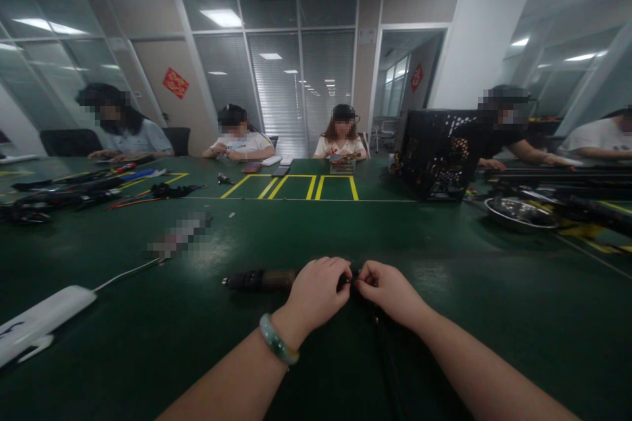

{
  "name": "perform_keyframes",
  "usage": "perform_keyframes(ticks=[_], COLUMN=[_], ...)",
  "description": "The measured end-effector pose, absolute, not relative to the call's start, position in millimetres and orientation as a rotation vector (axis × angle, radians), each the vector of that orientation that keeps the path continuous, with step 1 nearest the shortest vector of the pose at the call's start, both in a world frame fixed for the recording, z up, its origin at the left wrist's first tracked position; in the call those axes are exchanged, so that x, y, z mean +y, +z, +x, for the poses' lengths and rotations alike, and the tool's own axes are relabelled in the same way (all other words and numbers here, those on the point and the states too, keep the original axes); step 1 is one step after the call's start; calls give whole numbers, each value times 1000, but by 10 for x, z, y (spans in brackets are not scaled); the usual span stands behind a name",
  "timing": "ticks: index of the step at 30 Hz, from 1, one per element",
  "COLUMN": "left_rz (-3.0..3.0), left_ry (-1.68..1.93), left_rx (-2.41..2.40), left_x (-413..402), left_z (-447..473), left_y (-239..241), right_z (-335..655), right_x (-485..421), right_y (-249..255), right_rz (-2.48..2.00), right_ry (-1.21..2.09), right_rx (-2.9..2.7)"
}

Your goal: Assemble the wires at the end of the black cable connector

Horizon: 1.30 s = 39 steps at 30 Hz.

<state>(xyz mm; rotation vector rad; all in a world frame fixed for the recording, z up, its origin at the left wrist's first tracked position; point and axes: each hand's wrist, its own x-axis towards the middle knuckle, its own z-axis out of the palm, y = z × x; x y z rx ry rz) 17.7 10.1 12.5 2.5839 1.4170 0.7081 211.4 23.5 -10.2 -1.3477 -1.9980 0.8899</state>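
A dark electric screwdriver lies across the green table in front of me, its tip pointing left. My left hand, with a jade bangle on the wrist, is wrapped round the tool's rear end. Close against it, my right hand is closed in a pinch at the same end, where a black cable runs off toward me. What lies between the right fingertips is mostly hidden; it looks like a small dark cable plug. A small shiny bit shows between the two hands.
On the left a white device has a thin cord leading to a blurred item. Bundled black cables lie beyond. A black computer case and a metal bowl stand at right. Several people sit across the table.
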Motion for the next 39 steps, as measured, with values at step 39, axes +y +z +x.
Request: perform_keyframes(ticks=[39], left_rz=[2621], left_ry=[656], left_rx=[1397], left_x=[96], left_z=[178], left_y=[145], right_z=[2105], right_x=[241], right_y=[-75], right_rz=[-1371], right_ry=[877], right_rx=[-2002])
